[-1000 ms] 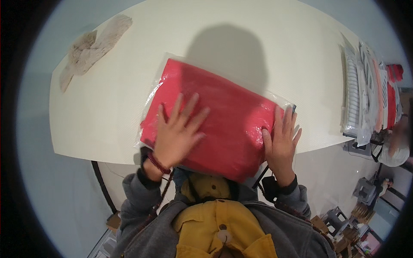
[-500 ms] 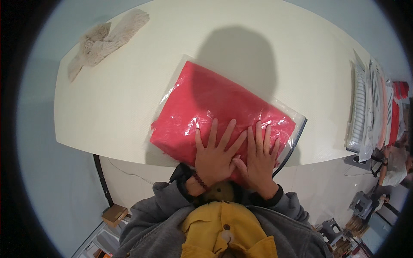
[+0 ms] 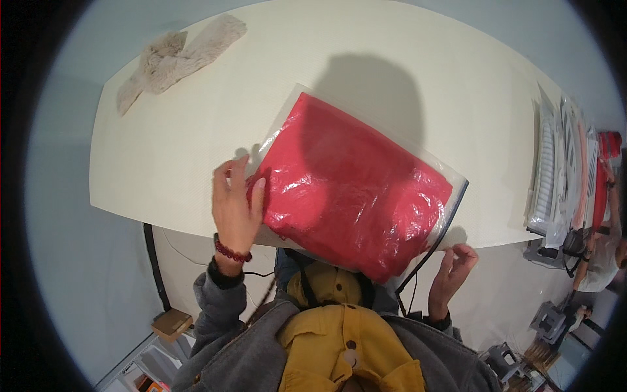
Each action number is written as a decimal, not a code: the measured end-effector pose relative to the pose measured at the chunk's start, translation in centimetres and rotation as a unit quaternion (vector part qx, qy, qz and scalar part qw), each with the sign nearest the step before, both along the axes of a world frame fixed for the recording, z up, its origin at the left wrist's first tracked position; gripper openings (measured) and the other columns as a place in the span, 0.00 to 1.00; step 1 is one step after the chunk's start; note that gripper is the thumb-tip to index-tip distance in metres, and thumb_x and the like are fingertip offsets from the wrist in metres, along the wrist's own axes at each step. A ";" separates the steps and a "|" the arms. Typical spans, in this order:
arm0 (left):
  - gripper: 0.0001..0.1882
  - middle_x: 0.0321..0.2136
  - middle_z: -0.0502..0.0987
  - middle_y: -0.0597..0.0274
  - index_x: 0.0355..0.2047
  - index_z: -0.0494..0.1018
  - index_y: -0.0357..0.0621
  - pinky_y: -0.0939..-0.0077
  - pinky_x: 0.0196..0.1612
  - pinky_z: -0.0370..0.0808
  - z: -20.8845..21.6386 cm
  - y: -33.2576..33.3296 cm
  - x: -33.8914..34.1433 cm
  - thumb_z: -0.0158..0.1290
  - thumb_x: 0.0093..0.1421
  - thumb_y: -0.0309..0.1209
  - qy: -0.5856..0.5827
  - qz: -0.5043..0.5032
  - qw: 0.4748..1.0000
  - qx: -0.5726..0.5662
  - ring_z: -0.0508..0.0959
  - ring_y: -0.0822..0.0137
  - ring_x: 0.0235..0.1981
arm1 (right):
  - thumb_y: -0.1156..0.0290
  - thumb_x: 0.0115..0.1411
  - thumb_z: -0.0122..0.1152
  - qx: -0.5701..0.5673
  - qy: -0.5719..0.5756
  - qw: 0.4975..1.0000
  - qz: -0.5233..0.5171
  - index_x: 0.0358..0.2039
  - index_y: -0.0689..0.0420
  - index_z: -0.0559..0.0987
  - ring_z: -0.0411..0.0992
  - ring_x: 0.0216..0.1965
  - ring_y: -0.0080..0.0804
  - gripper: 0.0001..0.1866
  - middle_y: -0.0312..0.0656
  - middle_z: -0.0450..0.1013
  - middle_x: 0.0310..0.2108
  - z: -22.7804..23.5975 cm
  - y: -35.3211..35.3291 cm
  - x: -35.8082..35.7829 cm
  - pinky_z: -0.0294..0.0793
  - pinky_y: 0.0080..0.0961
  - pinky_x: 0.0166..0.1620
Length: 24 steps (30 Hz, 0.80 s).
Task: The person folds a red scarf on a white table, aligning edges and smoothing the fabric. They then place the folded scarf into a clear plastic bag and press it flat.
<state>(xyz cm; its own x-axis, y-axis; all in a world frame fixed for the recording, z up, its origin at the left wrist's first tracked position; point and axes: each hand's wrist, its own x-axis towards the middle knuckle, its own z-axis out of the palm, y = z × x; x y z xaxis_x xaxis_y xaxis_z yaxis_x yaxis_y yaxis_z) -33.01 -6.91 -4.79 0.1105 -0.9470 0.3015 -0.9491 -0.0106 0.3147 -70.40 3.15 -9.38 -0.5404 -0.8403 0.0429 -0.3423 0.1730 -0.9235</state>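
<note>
A clear plastic bag (image 3: 297, 91) with a dark strip along its right edge lies slanted on the cream table (image 3: 176, 137), its near corner past the front edge. Folded red fabric (image 3: 353, 170) fills most of it. My left hand (image 3: 235, 202) is at the bag's left side, open, with thumb and fingers apart and the thumb over the red fabric's edge. Off the bag's lower right edge is my right hand (image 3: 454, 271), its fingers curled in near the dark strip. Whether anything is between those fingers cannot be made out.
A beige fluffy piece (image 3: 173, 62) lies at the table's far left. Several packed items in clear bags (image 3: 545, 170) stand in a row at the right end. A person (image 3: 597, 264) is beyond them. On the floor at lower left is a brown box (image 3: 172, 325).
Both hands have lifted off the middle of the bag and parted. The left went to the bag's left edge, the right out past its right edge.
</note>
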 end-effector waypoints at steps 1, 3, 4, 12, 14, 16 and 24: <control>0.19 0.46 0.73 0.44 0.52 0.72 0.37 0.61 0.47 0.75 -0.1 -0.1 0.8 0.56 0.64 0.32 0.012 0.010 1.000 0.010 0.75 0.47 0.46 | 0.72 0.69 0.52 0.095 -0.039 0.995 0.007 0.45 0.62 0.71 0.70 0.42 0.28 0.08 0.44 0.70 0.43 0.4 0.8 -0.4 0.70 0.26 0.44; 0.18 0.43 0.74 0.45 0.49 0.72 0.37 0.60 0.43 0.75 -0.5 -0.1 1.7 0.57 0.64 0.36 0.024 0.031 0.999 0.033 0.77 0.48 0.44 | 0.70 0.70 0.50 0.189 -0.021 0.976 0.104 0.44 0.62 0.71 0.71 0.40 0.29 0.09 0.43 0.72 0.39 0.9 1.7 -0.7 0.71 0.26 0.44; 0.17 0.41 0.76 0.45 0.47 0.73 0.37 0.60 0.41 0.75 -0.8 -0.1 2.0 0.56 0.65 0.38 0.023 0.037 0.998 0.044 0.78 0.48 0.42 | 0.68 0.71 0.49 0.262 -0.018 0.957 0.120 0.44 0.63 0.72 0.71 0.38 0.29 0.10 0.43 0.73 0.38 1.2 1.8 -0.7 0.71 0.26 0.44; 0.20 0.24 0.78 0.45 0.31 0.68 0.39 0.55 0.27 0.74 -3.4 1.5 2.3 0.52 0.68 0.45 0.023 0.076 0.983 0.165 0.79 0.43 0.26 | 0.66 0.73 0.51 0.219 -0.161 0.953 0.129 0.37 0.63 0.77 0.65 0.31 0.17 0.13 0.30 0.70 0.27 1.9 0.6 1.2 0.66 0.19 0.35; 0.17 0.23 0.78 0.47 0.32 0.70 0.41 0.56 0.27 0.74 -3.5 2.5 1.8 0.54 0.67 0.43 0.029 0.082 0.985 0.149 0.80 0.44 0.26 | 0.67 0.72 0.52 0.159 0.014 0.974 0.161 0.36 0.63 0.77 0.63 0.27 0.17 0.12 0.35 0.68 0.24 2.3 -1.0 0.1 0.66 0.22 0.31; 0.16 0.23 0.78 0.48 0.32 0.71 0.41 0.56 0.27 0.75 -3.7 3.7 0.6 0.55 0.66 0.42 0.039 0.088 0.987 0.130 0.80 0.45 0.26 | 0.67 0.70 0.53 0.128 0.076 0.976 0.158 0.34 0.62 0.76 0.62 0.24 0.19 0.11 0.40 0.65 0.20 2.0 -3.4 -0.8 0.66 0.26 0.28; 0.34 0.61 0.67 0.41 0.63 0.62 0.38 0.56 0.56 0.73 0.5 2.6 -1.2 0.59 0.61 0.39 0.026 0.023 0.994 0.104 0.69 0.43 0.61 | 0.69 0.61 0.65 0.088 0.292 0.941 0.147 0.61 0.61 0.68 0.72 0.53 0.48 0.29 0.52 0.69 0.56 5.7 -8.1 1.0 0.72 0.35 0.56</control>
